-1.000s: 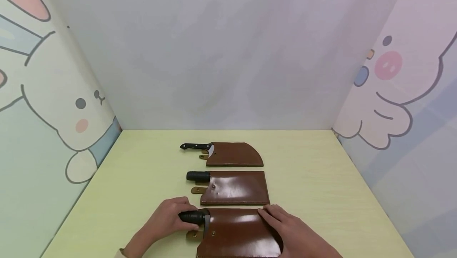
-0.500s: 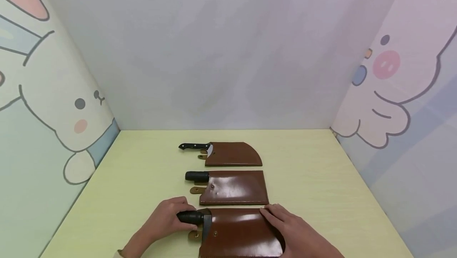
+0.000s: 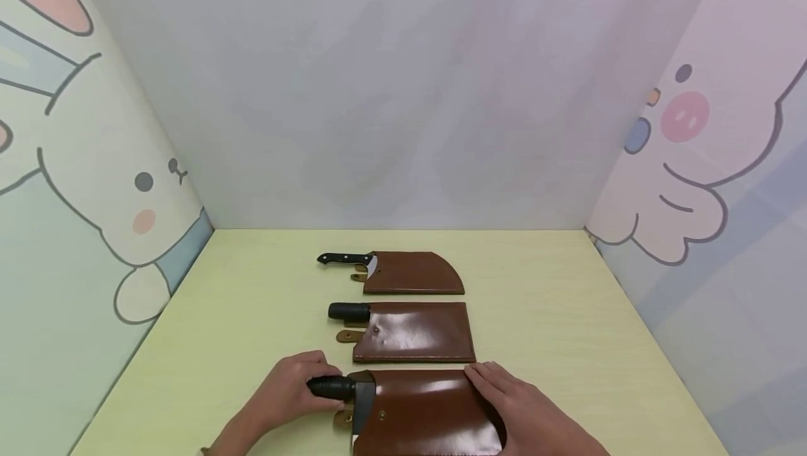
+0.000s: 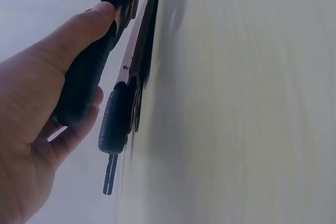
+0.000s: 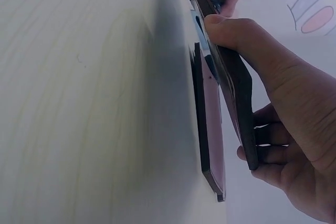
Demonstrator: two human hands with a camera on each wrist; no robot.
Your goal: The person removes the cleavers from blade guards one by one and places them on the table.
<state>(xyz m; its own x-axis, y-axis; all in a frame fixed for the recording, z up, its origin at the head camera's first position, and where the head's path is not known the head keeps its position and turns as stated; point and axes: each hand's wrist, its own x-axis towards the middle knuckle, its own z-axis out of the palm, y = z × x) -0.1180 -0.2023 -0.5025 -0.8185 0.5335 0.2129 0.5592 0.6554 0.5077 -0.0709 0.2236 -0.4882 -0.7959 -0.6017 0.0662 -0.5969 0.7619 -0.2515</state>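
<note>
Nearest the person, a brown leather sheath (image 3: 435,407) covers most of a cleaver, whose black handle (image 3: 332,387) sticks out on the left. A strip of its grey blade (image 3: 363,403) shows at the sheath's mouth. My left hand (image 3: 291,391) grips that handle, thumb along one side and fingers round the other, as the left wrist view shows. At the other end my right hand (image 3: 526,407) holds the sheath, the thumb on one face and fingers behind. In the right wrist view this sheath (image 5: 239,85) is tilted and raised off the table.
Two more sheathed blades lie beyond: a middle one with a squared sheath (image 3: 422,330) and round black handle (image 3: 349,312), and a far one with a curved sheath (image 3: 412,272) and riveted handle (image 3: 343,258). The pale yellow table (image 3: 542,288) meets grey and cartoon-printed walls.
The left hand has drawn the handle slightly left, and the sheath has shifted slightly right with the right hand. More of the blade shows at the mouth. The other two lie as before.
</note>
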